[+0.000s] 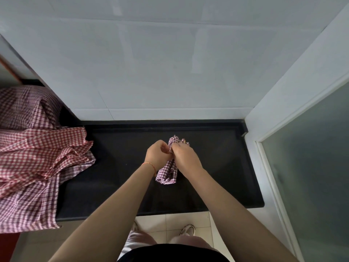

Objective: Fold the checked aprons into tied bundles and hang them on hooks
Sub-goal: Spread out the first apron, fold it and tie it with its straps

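A purple-and-white checked apron [167, 173] is gathered into a narrow bundle on the black counter [117, 148]. My left hand [157, 154] and my right hand [186, 155] meet at its upper part, and both pinch the cloth where it is cinched. A short tuft of the fabric sticks up beyond my fingers. The bundle's lower end fans out on the counter between my wrists. No hook is in view.
A heap of loose red and purple checked aprons [37, 154] covers the counter's left end and hangs over its front edge. A white tiled wall [160, 63] stands behind. A frosted glass door [311, 157] closes the right side. Floor tiles and my shoes show below.
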### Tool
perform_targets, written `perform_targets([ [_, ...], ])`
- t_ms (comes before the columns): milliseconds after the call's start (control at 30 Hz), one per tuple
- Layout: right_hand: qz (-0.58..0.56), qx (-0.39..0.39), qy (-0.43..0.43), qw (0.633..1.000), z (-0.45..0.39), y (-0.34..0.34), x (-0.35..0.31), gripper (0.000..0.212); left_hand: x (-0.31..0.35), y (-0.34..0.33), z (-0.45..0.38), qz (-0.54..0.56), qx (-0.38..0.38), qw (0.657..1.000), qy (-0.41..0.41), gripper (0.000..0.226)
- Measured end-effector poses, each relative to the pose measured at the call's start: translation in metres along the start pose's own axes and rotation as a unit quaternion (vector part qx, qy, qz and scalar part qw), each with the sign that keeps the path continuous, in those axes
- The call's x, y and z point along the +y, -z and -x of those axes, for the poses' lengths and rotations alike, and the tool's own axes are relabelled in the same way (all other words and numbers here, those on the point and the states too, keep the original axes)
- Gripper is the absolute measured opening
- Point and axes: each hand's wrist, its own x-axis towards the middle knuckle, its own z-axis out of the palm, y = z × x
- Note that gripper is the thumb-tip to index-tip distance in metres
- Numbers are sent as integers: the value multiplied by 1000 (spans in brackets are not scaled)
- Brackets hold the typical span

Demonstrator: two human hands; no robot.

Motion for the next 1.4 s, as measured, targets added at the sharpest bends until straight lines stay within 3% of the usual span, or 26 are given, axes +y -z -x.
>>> perform_targets([
  [100,16,7,35,999,3,3,0,28,-2,-1,2,-25,13,999,-19,14],
  [200,-18,25,54,998,4,-2,5,21,-3,-1,3,-45,17,998,-42,13],
  [333,-160,-25,-7,987,-2,-2,11,21,-6,1,5,-82,25,993,-81,14],
  [533,-416,-119,-170,885,-6,-2,16,20,-14,0,6,-135,61,983,-110,7],
  [600,-474,-131,-216,843,-7,-3,13,17,-15,-2,7,-145,69,980,-119,8],
  [667,-491,-127,-241,827,-10,-4,12,14,-15,-3,10,-151,68,978,-126,9],
  [1100,-504,-92,-228,828,-10,-4,18,17,-6,-4,10,-160,83,976,-122,12],
  [1267,-436,-90,-199,873,-6,-1,16,19,-4,-6,12,-174,59,977,-105,16],
  [1400,-358,-4,-150,922,-4,-3,18,14,0,-1,9,-182,20,980,-75,20],
])
